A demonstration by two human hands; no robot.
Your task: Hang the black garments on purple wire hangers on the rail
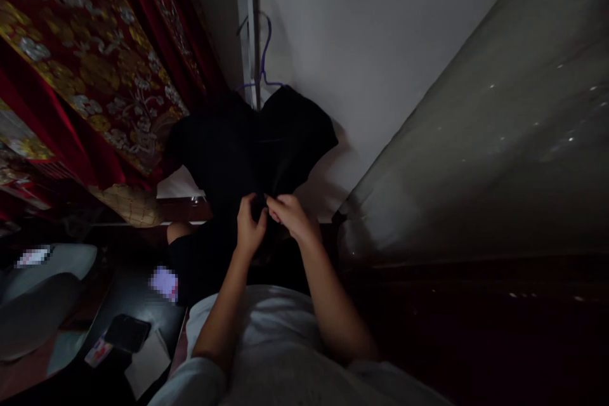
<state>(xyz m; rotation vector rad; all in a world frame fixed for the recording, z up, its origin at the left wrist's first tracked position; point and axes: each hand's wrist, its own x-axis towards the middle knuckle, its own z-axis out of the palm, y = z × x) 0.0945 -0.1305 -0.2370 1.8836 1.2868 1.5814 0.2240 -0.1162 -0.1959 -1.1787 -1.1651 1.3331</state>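
Note:
A black short-sleeved shirt (247,146) hangs in front of me on a purple hanger (264,66), which is hooked at a grey upright post (252,19). At the lower front of the shirt, my left hand (251,225) has its fingers curled round the dark cloth. Just to the right, my right hand (288,212) pinches the same cloth, its fingertips close to the left ones. The dim light hides the detail between the fingers, and the shirt's lower part merges with the dark clothing over my lap.
Red embroidered curtains (128,70) hang at the left. A pale wall (380,25) and a large greyish sheet-like panel (476,139) fill the right. A dark phone (127,332) and white paper (148,365) lie on a black surface at lower left, near grey seats (42,311).

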